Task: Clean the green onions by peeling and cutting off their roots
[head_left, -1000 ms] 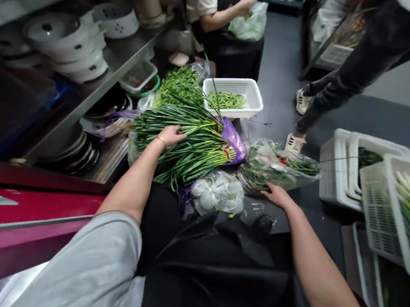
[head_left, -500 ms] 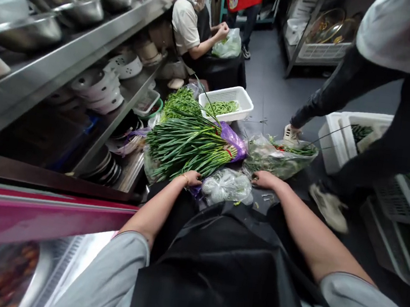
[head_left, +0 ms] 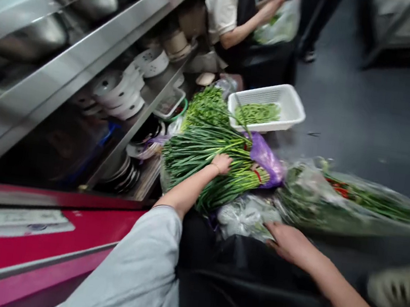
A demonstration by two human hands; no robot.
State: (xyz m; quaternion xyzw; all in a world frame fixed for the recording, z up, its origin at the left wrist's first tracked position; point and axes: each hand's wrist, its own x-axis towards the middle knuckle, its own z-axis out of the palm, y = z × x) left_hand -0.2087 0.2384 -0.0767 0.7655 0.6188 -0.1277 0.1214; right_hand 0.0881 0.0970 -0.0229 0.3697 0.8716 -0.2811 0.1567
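Note:
My left hand (head_left: 222,163) rests on top of the bundled long green stalks (head_left: 198,147), near their red ties; its fingers are blurred, and whether they grip any stalks cannot be told. A purple bag (head_left: 267,161) wraps the right end of the bundles. My right hand (head_left: 286,239) is at the right edge of a clear plastic bag (head_left: 248,213) with pale, net-wrapped round things inside. Its fingertips touch or overlap that bag, and their grip is unclear from blur.
Behind the stalks are leafy greens (head_left: 208,106) and a white basket (head_left: 292,112) holding green pods. A long plastic bag of greens (head_left: 333,201) lies at right. Metal shelving (head_left: 88,39) runs along the left; a seated person (head_left: 223,6) handles greens ahead.
My left hand has moved up onto the stalks. My right hand has come to the clear bag's right edge. The view has shifted, and the person walking at right has mostly left it.

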